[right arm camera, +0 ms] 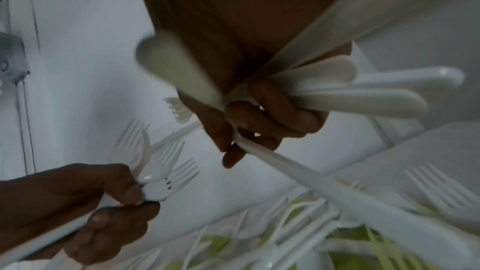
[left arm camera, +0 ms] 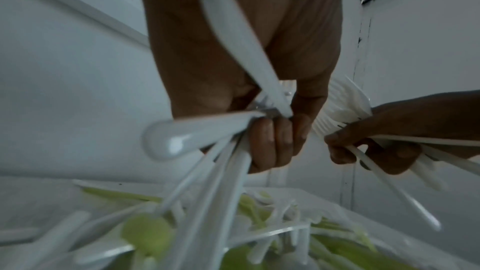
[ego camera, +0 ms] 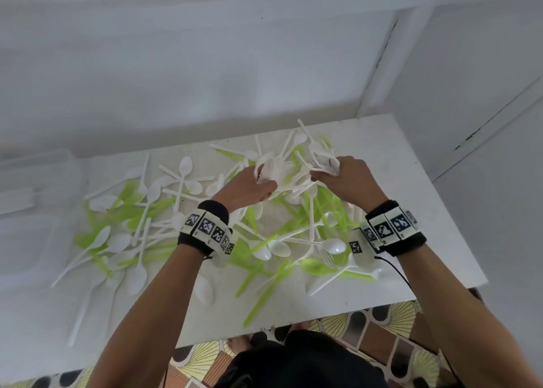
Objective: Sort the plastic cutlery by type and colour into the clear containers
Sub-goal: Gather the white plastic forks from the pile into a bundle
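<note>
Both hands are raised over the far side of the heap of plastic cutlery [ego camera: 264, 235] that is spread across the white counter [ego camera: 426, 199], and each grasps a bundle of white pieces. The left hand [ego camera: 248, 186] has its fingers [left arm camera: 270, 143] curled tight round a bunch of white forks [right arm camera: 158, 163]; in the right wrist view their tines fan upward out of the fist, and in the left wrist view the handles stick out below the hand toward the heap. The right hand [ego camera: 351, 179] is clenched on a second white bunch [right arm camera: 350, 93], its fingers [right arm camera: 270, 114] wrapped round several handles that splay out to either side, with one long white handle running down past the fingertips toward the heap. What type each piece in this bunch is cannot be told, as the handles are blurred. The two hands sit just beside one another, their bundles close together above the far part of the heap. The heap itself is a loose mix of white spoons [ego camera: 335, 245], white forks and lime-green pieces [ego camera: 316, 265], lying crossed over one another and covering most of the counter. To the left of the heap, at the counter's left end, stand the clear containers [ego camera: 32, 211], blurred in the head view. Nearer than the counter's front edge a patterned floor [ego camera: 379, 329] shows.
</note>
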`<state>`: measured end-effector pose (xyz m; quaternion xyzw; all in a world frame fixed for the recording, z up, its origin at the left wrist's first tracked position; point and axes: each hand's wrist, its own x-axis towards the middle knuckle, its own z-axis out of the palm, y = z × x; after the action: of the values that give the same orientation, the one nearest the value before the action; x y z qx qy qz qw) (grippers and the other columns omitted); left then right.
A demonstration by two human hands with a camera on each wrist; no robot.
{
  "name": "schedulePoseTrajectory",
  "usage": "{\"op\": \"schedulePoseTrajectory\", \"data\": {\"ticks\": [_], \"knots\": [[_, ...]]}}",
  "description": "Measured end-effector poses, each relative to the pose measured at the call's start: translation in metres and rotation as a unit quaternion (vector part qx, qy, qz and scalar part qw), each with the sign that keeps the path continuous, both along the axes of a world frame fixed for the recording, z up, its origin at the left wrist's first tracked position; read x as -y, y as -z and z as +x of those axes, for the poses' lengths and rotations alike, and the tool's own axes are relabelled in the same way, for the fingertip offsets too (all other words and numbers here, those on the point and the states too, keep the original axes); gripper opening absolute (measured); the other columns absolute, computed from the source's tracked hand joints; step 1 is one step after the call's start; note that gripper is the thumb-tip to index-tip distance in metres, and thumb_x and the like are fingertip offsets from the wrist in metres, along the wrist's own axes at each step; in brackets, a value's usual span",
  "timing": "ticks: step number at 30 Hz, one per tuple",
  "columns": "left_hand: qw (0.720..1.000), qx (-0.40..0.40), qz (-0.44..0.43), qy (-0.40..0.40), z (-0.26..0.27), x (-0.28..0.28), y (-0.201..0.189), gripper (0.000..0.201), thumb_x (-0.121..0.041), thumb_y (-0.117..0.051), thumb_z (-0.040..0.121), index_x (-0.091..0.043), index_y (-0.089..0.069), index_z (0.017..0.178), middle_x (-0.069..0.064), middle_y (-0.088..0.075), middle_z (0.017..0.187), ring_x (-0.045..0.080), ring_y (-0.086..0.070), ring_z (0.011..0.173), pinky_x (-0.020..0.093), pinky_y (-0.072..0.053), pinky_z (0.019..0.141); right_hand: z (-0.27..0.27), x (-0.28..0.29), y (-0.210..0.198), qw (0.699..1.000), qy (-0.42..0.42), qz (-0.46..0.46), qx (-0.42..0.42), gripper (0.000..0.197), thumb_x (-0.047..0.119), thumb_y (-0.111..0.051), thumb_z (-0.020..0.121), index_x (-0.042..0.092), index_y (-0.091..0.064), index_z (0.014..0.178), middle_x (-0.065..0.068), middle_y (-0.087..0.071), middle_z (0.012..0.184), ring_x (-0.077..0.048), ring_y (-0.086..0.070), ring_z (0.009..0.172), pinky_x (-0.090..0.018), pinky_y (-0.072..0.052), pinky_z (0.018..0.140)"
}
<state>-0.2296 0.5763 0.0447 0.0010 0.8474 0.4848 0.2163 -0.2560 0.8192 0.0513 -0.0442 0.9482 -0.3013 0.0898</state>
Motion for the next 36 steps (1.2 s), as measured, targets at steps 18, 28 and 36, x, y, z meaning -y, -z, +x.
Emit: {"op": "schedulePoseTrajectory", "data": {"ticks": [18,28,36], "knots": [[0.953,-0.066,-0.294,0.023,-0.029,-0.006,0.072,0.04,-0.036,-0.067,0.087,-0.019,-0.062,0.123,0.005,-0.067,0.111,0.028,-0.063,0.105,0.038,-0.052,0.083,-0.053,0.002,0.062,0.992,-0.051,0.117,0.025,0.042,0.02,-0.06,0.089,0.014,-0.058,0.13,-0.022,-0.065,0.107,-0.042,-0.057,0.108,-0.042,-0.048,0.084],[0.951,-0.039,-0.304,-0.033,-0.028,0.019,0.051,0.018,-0.025,-0.063,0.082,-0.016,-0.048,0.08,-0.001,-0.053,0.073,0.03,-0.059,0.081,0.032,-0.043,0.069,-0.063,-0.017,0.058,0.986,-0.118,0.117,-0.021,0.021,0.028,-0.062,0.095,0.016,-0.068,0.111,-0.016,-0.068,0.093,-0.038,-0.064,0.088,-0.036,-0.044,0.066],[0.967,-0.114,-0.226,-0.001,-0.04,-0.03,0.053,0.025,-0.038,-0.071,0.087,-0.02,-0.054,0.084,-0.001,-0.055,0.081,0.023,-0.057,0.08,0.03,-0.039,0.068,-0.078,-0.023,0.063,0.976,-0.149,0.161,-0.002,0.032,0.032,-0.059,0.098,0.02,-0.062,0.127,-0.015,-0.068,0.106,-0.038,-0.063,0.099,-0.04,-0.05,0.078]]}}
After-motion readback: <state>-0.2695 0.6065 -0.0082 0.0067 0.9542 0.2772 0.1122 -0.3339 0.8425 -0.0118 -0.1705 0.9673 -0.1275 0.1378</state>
